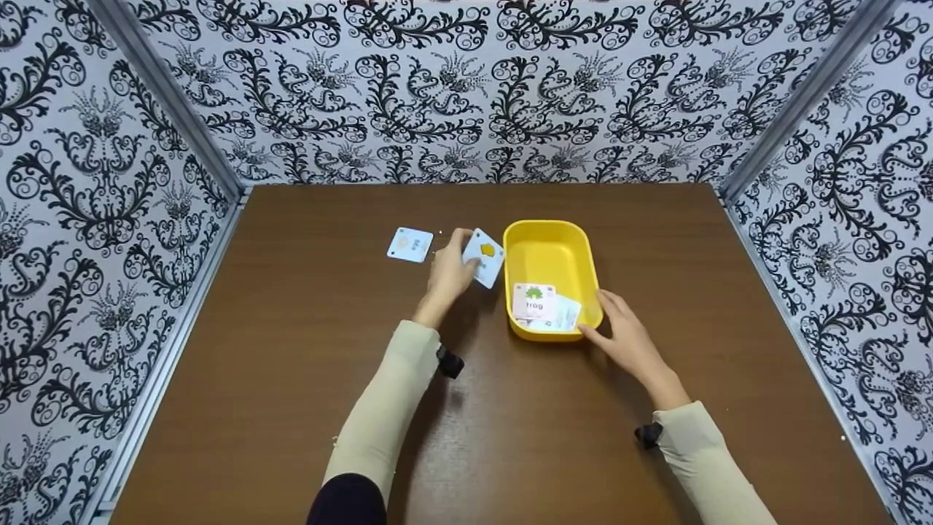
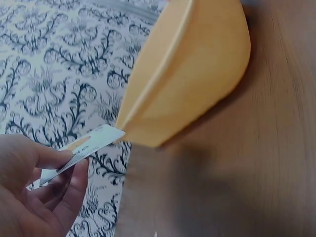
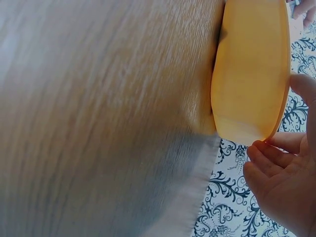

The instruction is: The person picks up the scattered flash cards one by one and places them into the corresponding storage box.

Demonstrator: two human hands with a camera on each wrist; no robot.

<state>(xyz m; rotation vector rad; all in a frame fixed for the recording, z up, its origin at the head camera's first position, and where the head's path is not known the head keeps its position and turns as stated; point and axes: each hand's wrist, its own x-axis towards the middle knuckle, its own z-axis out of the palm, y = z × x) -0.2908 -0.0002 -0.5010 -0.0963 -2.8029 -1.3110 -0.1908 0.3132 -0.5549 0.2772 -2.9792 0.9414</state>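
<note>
My left hand (image 1: 448, 273) pinches a light-blue picture card (image 1: 490, 251) with a yellow drawing, thumb on its printed face. The card is tilted and raised just left of a yellow plastic container (image 1: 550, 227); in the left wrist view the card (image 2: 98, 139) overlaps the container's edge. At the container's near right corner, my right hand (image 1: 630, 343) holds the rim, thumb on the near side and fingers along the right side. Inside, at the near end, lie a frog card (image 1: 534, 300) and a pale card (image 1: 567, 313) partly under it.
Another light-blue card (image 1: 410, 244) lies on the brown table (image 1: 328, 350), left of my left hand. Patterned black-and-white panels (image 1: 452, 87) enclose the table at the back and sides, with metal posts (image 1: 171, 102) at the corners.
</note>
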